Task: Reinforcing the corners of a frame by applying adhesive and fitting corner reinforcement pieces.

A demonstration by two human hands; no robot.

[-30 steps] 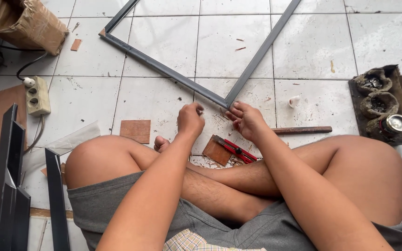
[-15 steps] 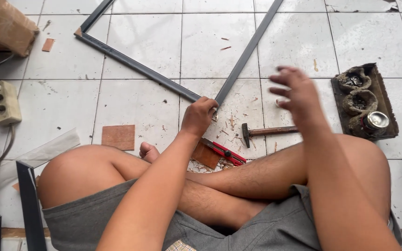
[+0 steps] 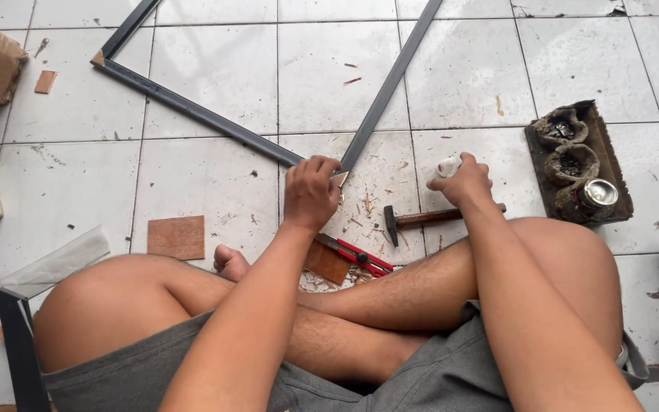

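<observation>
- The right hand has come off the frame corner, where it sat a second ago, risen into the air half a second ago, and now rests low by the hammer, its fingers curled round a small white piece; what that piece is I cannot tell.
- The left hand has stayed put, clenched over the corner of the frame where two dark bars meet on the floor.
- Judged from this, the corner is being held steady by one hand while the other fetches something for the joint.
- The frame is slim, dark grey, straight-edged moulding with mitred ends; a pale wood tip shows at the near corner and at the far left corner.
- The hammer has a dark metal head and brown wooden handle, and lies just beside the right hand.
- A red-handled cutter lies near the crossed legs, next to a brown board scrap.
- Wood shavings litter the glossy white tiles round the corner.
- A flat brown square lies to the left, apart from the frame.
- A grimy tray with cups and a tin stands to the right.
</observation>
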